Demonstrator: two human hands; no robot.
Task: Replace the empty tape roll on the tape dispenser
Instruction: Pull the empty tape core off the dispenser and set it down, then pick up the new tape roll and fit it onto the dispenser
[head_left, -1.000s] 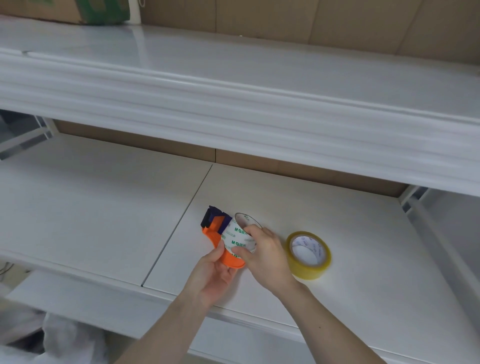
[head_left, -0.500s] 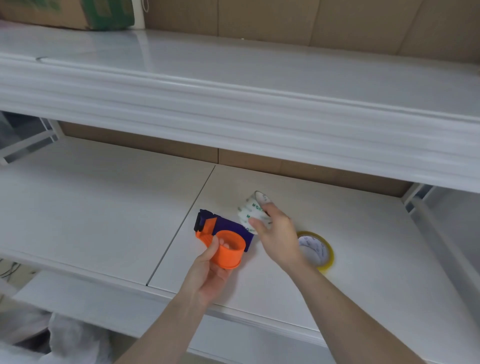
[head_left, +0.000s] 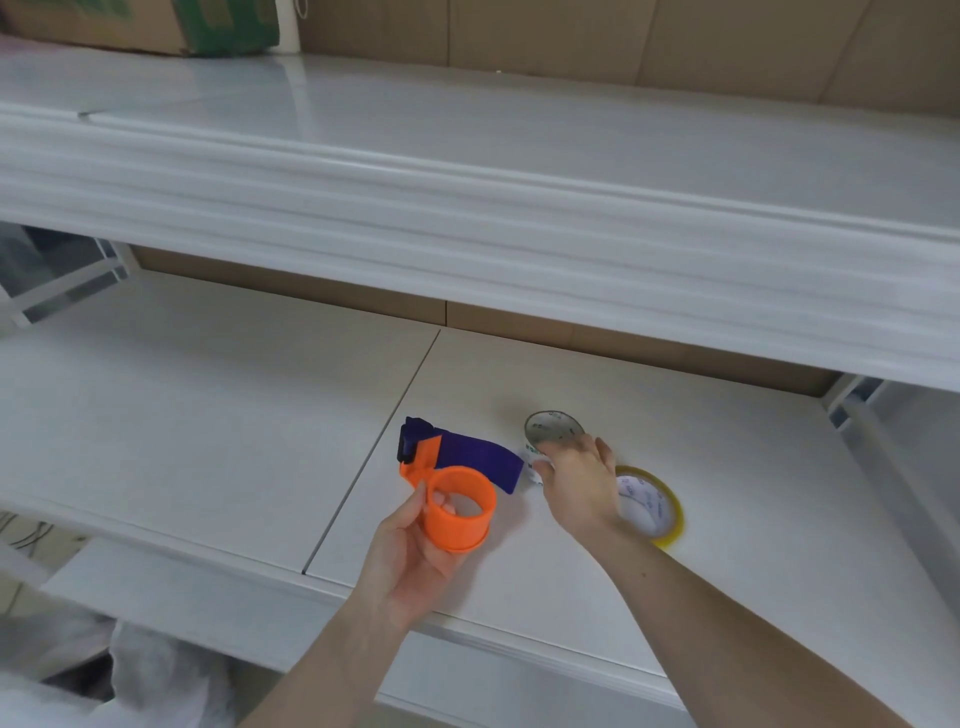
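Observation:
My left hand (head_left: 415, 561) grips the tape dispenser (head_left: 457, 488), an orange and purple tool whose orange drum is bare, held just above the white shelf (head_left: 208, 415). My right hand (head_left: 576, 483) holds the empty white cardboard tape core (head_left: 553, 428) by its near side, low over the shelf to the right of the dispenser; whether the core touches the surface I cannot tell. A full roll of yellow tape (head_left: 652, 506) lies flat on the shelf just right of that hand, partly hidden by my wrist.
An upper white shelf (head_left: 467, 182) overhangs the work area, with a cardboard box (head_left: 156, 26) on its far left. A seam (head_left: 374, 452) splits the lower shelf. A white bracket (head_left: 852, 400) stands at the right, and crumpled white plastic (head_left: 104, 675) lies below left.
My right hand pulled the empty core off the orange drum and carried it right and away, down toward the shelf. The dispenser stayed in my left hand, its drum now bare.

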